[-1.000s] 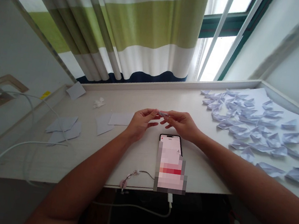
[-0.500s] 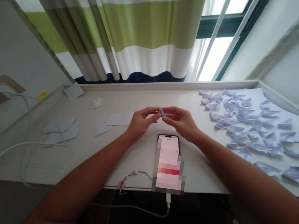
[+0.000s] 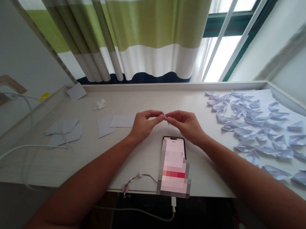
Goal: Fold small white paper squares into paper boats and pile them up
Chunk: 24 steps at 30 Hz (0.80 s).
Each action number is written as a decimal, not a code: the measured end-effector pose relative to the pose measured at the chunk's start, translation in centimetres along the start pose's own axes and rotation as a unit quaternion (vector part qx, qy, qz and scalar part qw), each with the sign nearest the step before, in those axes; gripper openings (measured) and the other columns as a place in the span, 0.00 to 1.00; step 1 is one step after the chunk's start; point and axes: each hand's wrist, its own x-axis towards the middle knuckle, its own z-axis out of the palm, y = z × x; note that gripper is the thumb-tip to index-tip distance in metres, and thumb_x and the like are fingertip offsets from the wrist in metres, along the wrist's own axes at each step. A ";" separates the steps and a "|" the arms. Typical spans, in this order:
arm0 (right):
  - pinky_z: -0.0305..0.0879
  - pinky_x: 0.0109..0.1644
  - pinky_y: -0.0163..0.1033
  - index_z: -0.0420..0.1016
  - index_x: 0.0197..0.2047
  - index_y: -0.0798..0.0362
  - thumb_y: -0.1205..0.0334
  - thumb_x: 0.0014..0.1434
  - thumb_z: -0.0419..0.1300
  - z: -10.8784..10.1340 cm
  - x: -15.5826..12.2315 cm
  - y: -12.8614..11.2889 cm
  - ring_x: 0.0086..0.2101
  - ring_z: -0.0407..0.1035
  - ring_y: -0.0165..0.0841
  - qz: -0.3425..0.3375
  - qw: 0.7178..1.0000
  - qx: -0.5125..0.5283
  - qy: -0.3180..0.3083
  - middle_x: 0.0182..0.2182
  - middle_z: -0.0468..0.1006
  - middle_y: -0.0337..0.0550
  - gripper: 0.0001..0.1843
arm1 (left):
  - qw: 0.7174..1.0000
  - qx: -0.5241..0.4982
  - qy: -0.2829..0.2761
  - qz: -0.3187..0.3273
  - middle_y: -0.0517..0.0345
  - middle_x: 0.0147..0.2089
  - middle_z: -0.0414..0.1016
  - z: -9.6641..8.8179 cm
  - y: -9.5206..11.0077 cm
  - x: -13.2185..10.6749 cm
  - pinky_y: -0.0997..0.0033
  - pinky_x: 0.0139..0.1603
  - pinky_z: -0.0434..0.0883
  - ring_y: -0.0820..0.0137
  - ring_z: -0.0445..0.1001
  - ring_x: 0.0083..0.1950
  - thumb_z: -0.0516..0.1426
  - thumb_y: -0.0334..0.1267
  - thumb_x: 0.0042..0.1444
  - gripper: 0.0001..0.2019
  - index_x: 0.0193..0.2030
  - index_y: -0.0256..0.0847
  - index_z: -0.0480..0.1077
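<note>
Head: pinched paper [image 3: 165,115]; phone [image 3: 174,147] digit now 5

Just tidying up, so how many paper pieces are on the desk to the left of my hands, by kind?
Flat paper sheets: 3
Folded paper pieces: 2
Crumpled paper or tissue scrap: 1
Total: 6

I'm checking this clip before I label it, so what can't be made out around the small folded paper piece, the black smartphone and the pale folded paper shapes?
- Small folded paper piece: in the head view, the fingertips of the left hand and right hand hide most of it, and it is too small to show its shape.
- Black smartphone: in the head view, pixelation blurs most of the screen.
- Pale folded paper shapes: in the head view, the right edge cuts them off.
</note>
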 end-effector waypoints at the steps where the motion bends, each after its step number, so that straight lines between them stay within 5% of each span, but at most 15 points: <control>1: 0.80 0.53 0.51 0.90 0.44 0.50 0.42 0.58 0.78 0.0 0.0 0.0 0.42 0.82 0.39 0.001 1.000 0.000 0.001 0.41 0.90 0.48 0.21 | 1.000 0.000 -0.002 -0.001 0.49 0.44 0.88 0.0 -0.1 0.0 0.60 0.55 0.78 0.62 0.83 0.48 0.77 0.47 0.50 0.15 0.40 0.40 0.87; 6: 0.81 0.54 0.52 0.89 0.43 0.51 0.44 0.56 0.80 0.0 0.1 0.3 0.42 0.83 0.40 0.005 1.000 0.004 0.002 0.42 0.90 0.48 0.21 | 1.000 -0.016 -0.006 0.002 0.51 0.43 0.88 -0.1 -0.3 0.1 0.61 0.57 0.77 0.65 0.83 0.47 0.78 0.49 0.47 0.18 0.35 0.39 0.83; 11: 0.81 0.47 0.49 0.89 0.46 0.51 0.44 0.52 0.81 -0.1 0.2 0.7 0.38 0.79 0.37 -0.001 0.998 -0.037 0.042 0.39 0.87 0.45 0.24 | 1.000 -0.011 -0.015 -0.019 0.56 0.35 0.85 -0.1 -0.1 0.1 0.66 0.43 0.75 0.68 0.80 0.37 0.78 0.50 0.46 0.19 0.32 0.39 0.80; 18: 0.76 0.43 0.44 0.86 0.38 0.52 0.38 0.57 0.77 0.0 0.0 0.1 0.36 0.78 0.36 0.029 0.999 -0.037 -0.002 0.37 0.87 0.47 0.25 | 0.998 -0.025 -0.048 -0.024 0.60 0.32 0.84 -0.2 0.5 0.0 0.69 0.40 0.74 0.70 0.79 0.34 0.79 0.43 0.43 0.24 0.45 0.41 0.78; 24: 0.67 0.33 0.40 0.83 0.36 0.53 0.32 0.57 0.75 0.0 -0.2 0.1 0.31 0.72 0.32 0.057 0.997 -0.031 -0.051 0.31 0.84 0.44 0.29 | 0.998 -0.016 -0.063 -0.016 0.62 0.31 0.81 -0.3 0.9 0.0 0.70 0.39 0.73 0.71 0.78 0.33 0.76 0.40 0.45 0.19 0.43 0.41 0.78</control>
